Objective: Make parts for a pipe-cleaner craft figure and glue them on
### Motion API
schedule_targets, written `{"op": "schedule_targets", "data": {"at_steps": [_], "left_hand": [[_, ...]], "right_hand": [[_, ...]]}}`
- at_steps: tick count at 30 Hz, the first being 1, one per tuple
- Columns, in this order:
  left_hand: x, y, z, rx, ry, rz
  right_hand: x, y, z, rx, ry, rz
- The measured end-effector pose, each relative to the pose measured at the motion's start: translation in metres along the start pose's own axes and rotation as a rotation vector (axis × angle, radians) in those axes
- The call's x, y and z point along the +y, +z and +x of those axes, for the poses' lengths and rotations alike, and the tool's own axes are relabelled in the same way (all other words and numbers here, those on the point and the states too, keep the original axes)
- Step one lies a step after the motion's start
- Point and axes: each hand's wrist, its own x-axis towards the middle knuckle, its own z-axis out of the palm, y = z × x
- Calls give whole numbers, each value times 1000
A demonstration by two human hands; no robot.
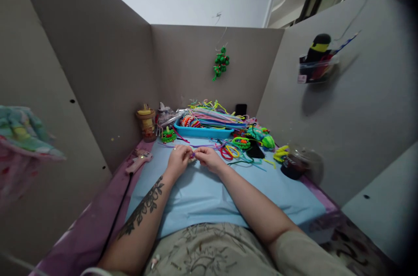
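Note:
My left hand (179, 160) and my right hand (209, 158) meet above the blue cloth (196, 193), fingertips almost touching. Both are closed in a pinch around a small piece with a purple pipe cleaner (193, 154) showing between them. Pale bits of the piece peek out under the fingers; most of it is hidden. Just behind the hands, a long purple strand lies across the cloth. To the right of my right hand are loops of red (225, 153) and yellow pipe cleaner (234, 151), with loose blue and green lengths around them.
A blue tray (204, 132) heaped with pipe cleaners stands at the back. Left are a lidded cup (146, 124) and a pink glue gun (139, 162) with a black cord. A dark phone (255, 149) and a dark tub (294, 166) lie right. Grey panels enclose three sides.

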Motion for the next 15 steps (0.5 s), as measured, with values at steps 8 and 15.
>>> {"op": "schedule_targets", "data": {"at_steps": [8,15], "left_hand": [[1,1,-1,57,-11,-159],[4,-2,-2,112,20,-58]], "right_hand": [[-6,10,-2,8,-19,207],[-6,12,-1,85,-46,182]]}}
